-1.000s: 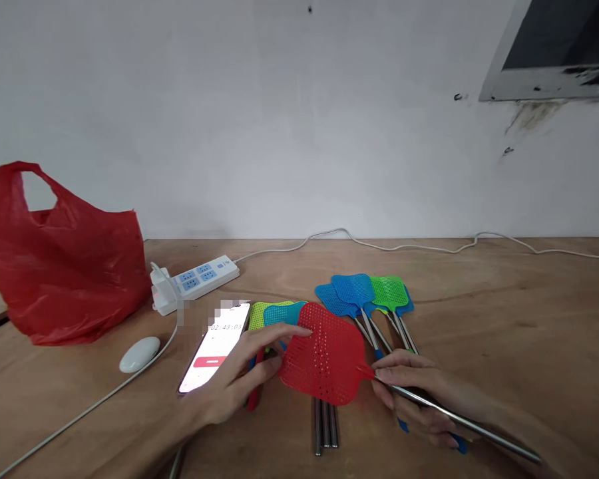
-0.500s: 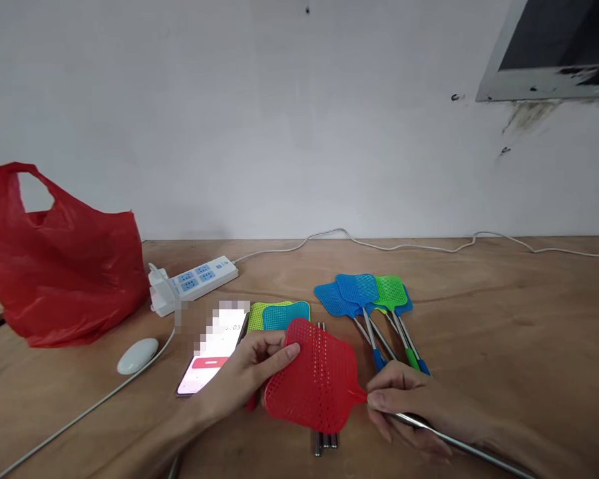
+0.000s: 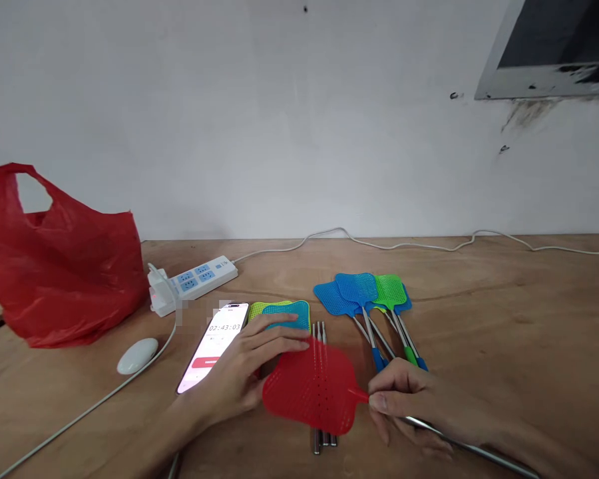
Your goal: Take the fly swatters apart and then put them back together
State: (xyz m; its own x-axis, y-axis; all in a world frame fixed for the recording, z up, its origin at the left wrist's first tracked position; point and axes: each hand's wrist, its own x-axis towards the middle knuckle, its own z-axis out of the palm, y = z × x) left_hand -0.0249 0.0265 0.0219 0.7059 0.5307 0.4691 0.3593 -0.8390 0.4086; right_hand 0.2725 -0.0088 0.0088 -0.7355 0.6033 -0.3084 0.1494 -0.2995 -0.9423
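A red fly swatter head (image 3: 312,389) with a perforated face hangs low over the table, its edges slightly smeared. My right hand (image 3: 409,399) pinches it at the neck, and a metal rod (image 3: 472,447) runs under that hand to the lower right. At the swatter's left edge, my left hand (image 3: 262,359) has its fingers stretched out; whether they touch the edge is unclear. Several slim metal rods (image 3: 318,442) lie below the red head and partly show through its holes. Beyond my left hand are a teal swatter head (image 3: 292,311) and a yellow-green one (image 3: 259,309).
Assembled swatters with blue (image 3: 357,290) and green heads (image 3: 391,291) lie in a pile behind my right hand. On the left are a phone (image 3: 219,339) showing a timer, a power strip (image 3: 199,283), a white mouse-shaped object (image 3: 138,356) and a red plastic bag (image 3: 70,273).
My left hand has let go of the red head's edge, with its fingers straightened up and across it. The red head has tilted flatter. My right hand stays nearly in place.
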